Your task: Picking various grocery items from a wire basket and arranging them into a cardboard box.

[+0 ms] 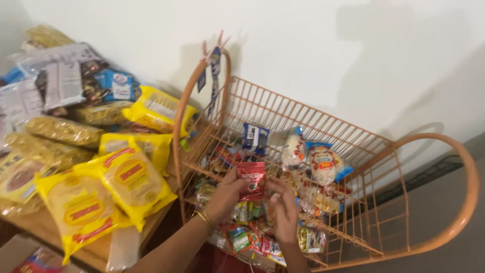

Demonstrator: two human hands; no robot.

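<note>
Holding a small red sachet [251,181] upright between both hands, I have it just above the middle shelf of the orange wire rack [353,151]. My left hand [226,198], with a gold bangle [204,219] at the wrist, grips the sachet's left edge between thumb and fingers. My right hand [284,212] sits just beside the sachet's lower right corner with its fingers curled toward it; I cannot tell whether it actually pinches the packet or only touches it.

Behind the sachet, higher on the rack, lie a dark blue packet [254,136], a white bag with a blue end [293,149] and a clear bag with a red and yellow label [323,164]. Below my hands, the lowest shelf carries a mix of small red and green sachets [247,240]. Two clothes pegs [212,48] are clipped on the top of the rack's left hoop.

To the left of the rack, a wooden table [45,227] is piled with yellow packs with red labels [129,177], clear bags of pasta [63,131] and a blue box [117,85]. A plain white wall [328,45] stands behind everything.
</note>
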